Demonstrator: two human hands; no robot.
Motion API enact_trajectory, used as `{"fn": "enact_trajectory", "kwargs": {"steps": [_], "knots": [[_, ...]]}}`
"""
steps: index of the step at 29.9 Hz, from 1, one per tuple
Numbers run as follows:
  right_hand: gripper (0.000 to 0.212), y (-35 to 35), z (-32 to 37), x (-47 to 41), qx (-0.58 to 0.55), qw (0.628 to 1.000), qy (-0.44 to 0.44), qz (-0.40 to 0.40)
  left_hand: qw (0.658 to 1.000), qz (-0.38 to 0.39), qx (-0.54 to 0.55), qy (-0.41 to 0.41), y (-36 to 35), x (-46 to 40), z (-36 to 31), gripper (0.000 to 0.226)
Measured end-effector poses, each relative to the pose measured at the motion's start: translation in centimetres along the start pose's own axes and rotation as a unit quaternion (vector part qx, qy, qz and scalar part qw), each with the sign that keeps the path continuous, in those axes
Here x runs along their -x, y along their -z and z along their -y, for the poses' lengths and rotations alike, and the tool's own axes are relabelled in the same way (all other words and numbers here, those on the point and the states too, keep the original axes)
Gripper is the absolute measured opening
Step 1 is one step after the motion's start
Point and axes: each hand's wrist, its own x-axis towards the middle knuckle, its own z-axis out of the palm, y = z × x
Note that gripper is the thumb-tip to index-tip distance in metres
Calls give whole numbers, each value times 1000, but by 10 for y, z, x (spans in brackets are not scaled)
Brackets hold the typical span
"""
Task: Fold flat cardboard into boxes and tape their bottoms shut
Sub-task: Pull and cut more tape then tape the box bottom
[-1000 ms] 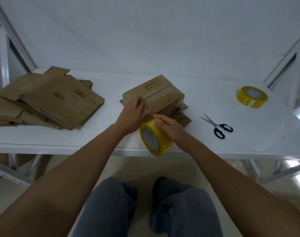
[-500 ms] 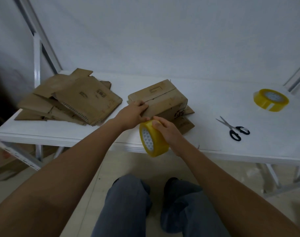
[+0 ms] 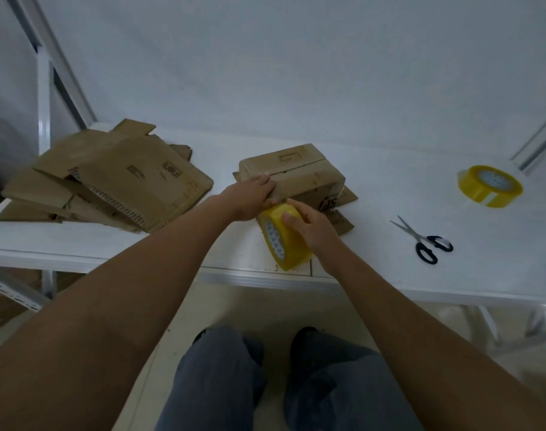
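Head view. A white table (image 3: 390, 169) spans the frame, set against a plain white wall; white metal frame struts rise at 10 o'clock and 2 o'clock. Pale floor shows below the table's near edge, with the person's grey trouser legs at 6 o'clock.

On the table at 9 o'clock lies a loose stack of flat cardboard (image 3: 116, 181). At centre stands a folded cardboard box (image 3: 299, 174), flaps closed on top, resting on further flat sheets. At 3 o'clock lie black-handled scissors (image 3: 421, 239), blades apart; beyond them, toward 2 o'clock, a spare tape roll (image 3: 489, 189) lies flat, well apart from the box.

Left hand (image 3: 249, 197): forearm extended from 7 o'clock, palm down, fingers laid nearly straight across the box's near left edge, pressing it.

Right hand (image 3: 309, 225): forearm extended from 5 o'clock, fingers curled over the outer band of a yellow tape roll (image 3: 281, 237), gripping it. The roll stands on edge, core facing 8 o'clock, just beside the box's near face and touching the left hand.
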Motion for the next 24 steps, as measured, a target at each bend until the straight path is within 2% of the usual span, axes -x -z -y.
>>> {"fn": "enact_trajectory", "kwargs": {"steps": [5,9,13,16,21,24], "knots": [[51,-16,-8,-2,-21,999,14,-39,1000,-3,-6,-13,-2,-6,7,59],[53,-22,-2,-3,38,997,-16,-58,999,6,-30,-25,-6,-7,14,63],[50,-17,-3,4,50,995,-50,-63,999,-7,-27,-26,-8,-5,13,65],[44,-15,0,5,44,997,-41,-54,999,-18,-31,-31,-10,-7,13,64],[40,-19,-6,10,-75,996,-49,-27,998,-38,-31,-43,-11,-15,20,62],[42,-21,-11,8,-71,996,-41,-41,997,-44,-24,-54,-13,-19,25,59]]}}
